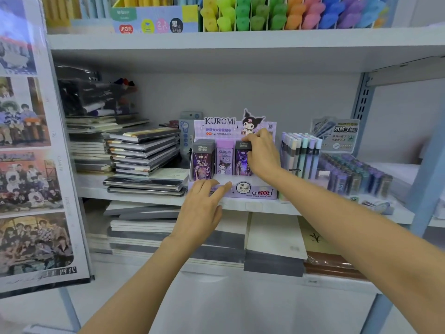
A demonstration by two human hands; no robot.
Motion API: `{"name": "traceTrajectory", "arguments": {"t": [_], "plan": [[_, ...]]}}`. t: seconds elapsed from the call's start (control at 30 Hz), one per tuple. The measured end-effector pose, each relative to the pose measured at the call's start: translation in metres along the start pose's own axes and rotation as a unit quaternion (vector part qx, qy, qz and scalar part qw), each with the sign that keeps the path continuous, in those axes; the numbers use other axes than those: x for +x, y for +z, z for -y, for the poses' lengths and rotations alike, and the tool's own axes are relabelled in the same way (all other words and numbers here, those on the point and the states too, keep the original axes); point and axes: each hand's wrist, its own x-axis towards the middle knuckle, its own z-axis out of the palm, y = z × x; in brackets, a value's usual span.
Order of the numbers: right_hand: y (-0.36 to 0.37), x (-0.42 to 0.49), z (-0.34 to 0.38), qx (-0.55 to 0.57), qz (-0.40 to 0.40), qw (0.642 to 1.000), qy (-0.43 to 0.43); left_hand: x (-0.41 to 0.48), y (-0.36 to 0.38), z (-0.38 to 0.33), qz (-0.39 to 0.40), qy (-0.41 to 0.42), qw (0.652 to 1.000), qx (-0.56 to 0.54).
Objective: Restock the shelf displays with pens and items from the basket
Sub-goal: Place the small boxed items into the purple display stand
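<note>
In the head view your right hand (262, 154) pinches the top of a dark lead case (241, 162), upright in the right slot of the Kuromi display box (218, 127), probably to seat it. Your left hand (203, 206) lies with straight fingers (221, 189) on the box's front lip, I think to steady it. The box stands on a white shelf (255, 206) beside stacked notebooks (144, 150). No basket is visible.

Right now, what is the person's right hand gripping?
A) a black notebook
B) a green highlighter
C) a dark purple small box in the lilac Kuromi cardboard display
C: the right hand curls its fingers round the dark purple small box standing in the lilac Kuromi cardboard display.
</note>
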Motion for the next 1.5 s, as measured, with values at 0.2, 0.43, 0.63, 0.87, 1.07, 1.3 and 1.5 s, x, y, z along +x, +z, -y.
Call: {"name": "traceTrajectory", "arguments": {"t": [0.2,0.43,0.63,0.87,1.07,1.3,1.5], "plan": [[-0.017,-0.034,0.008,0.074,0.012,0.996,-0.054,-0.007,-0.004,-0.008,0.021,-0.006,1.000,0.014],[-0.001,-0.162,-0.006,0.270,0.045,0.947,-0.169,-0.072,0.044,-0.053,-0.098,-0.082,0.990,-0.058],[0.072,-0.273,-0.067,0.273,0.215,0.934,-0.076,-0.173,0.134,-0.093,0.073,-0.166,0.976,-0.119],[0.172,-0.401,-0.163,0.161,0.454,0.869,0.115,-0.289,0.213,-0.123,0.381,-0.180,0.897,-0.135],[0.213,-0.477,-0.210,0.084,0.564,0.794,0.214,-0.339,0.237,-0.129,0.476,-0.184,0.855,-0.096],[0.247,-0.509,-0.194,0.042,0.561,0.785,0.259,-0.356,0.240,-0.127,0.459,-0.201,0.852,-0.149],[0.245,-0.502,-0.203,0.142,0.548,0.754,0.334,-0.344,0.239,-0.125,0.395,-0.233,0.871,-0.178]]}}
